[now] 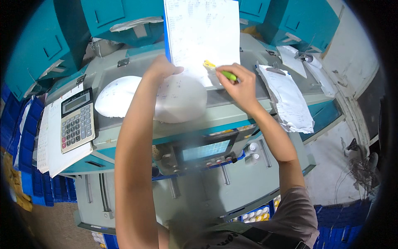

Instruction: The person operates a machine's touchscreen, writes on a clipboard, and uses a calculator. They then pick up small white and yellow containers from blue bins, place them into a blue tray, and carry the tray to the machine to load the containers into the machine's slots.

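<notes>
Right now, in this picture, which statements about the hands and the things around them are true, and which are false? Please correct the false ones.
1. The calculator lies on papers. True.
2. The left hand is on the calculator. False: it is at the left edge of the written sheet.
3. The right hand holds a green-and-yellow pen-like tool. True.
4. The clipped papers lie left of the calculator. False: they lie to the right of the right hand.
5. The screen is dark. False: it is lit.
6. The cupboards are teal. True.
</notes>
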Available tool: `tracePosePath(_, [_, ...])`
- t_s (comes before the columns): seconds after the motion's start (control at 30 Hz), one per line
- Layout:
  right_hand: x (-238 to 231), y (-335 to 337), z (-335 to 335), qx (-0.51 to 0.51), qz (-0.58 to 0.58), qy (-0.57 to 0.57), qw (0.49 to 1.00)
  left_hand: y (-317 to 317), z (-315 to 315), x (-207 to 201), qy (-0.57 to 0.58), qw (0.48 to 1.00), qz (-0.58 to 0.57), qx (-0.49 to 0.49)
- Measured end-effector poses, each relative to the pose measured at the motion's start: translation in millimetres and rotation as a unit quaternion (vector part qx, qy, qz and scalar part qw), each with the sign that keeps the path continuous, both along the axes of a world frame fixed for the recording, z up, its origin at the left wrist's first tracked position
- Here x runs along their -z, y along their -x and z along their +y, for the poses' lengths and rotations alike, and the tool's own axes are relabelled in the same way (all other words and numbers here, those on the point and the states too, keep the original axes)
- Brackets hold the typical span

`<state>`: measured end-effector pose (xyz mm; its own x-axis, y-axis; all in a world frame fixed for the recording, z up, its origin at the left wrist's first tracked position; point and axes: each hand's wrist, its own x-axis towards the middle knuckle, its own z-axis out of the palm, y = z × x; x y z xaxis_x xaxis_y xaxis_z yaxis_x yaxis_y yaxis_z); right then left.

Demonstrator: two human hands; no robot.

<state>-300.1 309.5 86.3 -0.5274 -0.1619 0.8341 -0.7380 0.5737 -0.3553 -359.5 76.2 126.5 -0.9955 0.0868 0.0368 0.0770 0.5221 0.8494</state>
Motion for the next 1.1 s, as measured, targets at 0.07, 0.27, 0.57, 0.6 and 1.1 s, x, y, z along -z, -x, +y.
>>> tracePosePath(0.07, [-5.3, 8.3, -16.6, 0.001, -0.034, 0.03, 0.999, 2.5, -1.6, 5.1, -0.041, 0.999, -0.017, 0.007])
tracePosePath(0.27, [-17.1, 28.9, -47.9, -0.041, -0.122, 0.077, 0.989, 10.5, -4.9, 15.8, -0.075, 0.997, 0.003, 0.017])
tracePosePath(0.57, [-8.0, 41.2, -48.2, -0.086, 0.012, -0.03, 0.996, 28.8, -10.0, 28.3, 0.008, 0.999, 0.03, -0.026])
tracePosePath(0.6, [-7.4, 42.4, -48.7, -0.105, 0.048, -0.045, 0.992, 29.1, -10.1, 29.1, -0.004, 0.999, 0.035, -0.019])
tracePosePath(1.1, [-7.5, 39.3, -51.9, -0.054, 0.016, -0.013, 0.998, 29.9, -10.1, 31.7, 0.041, 0.998, 0.02, -0.051])
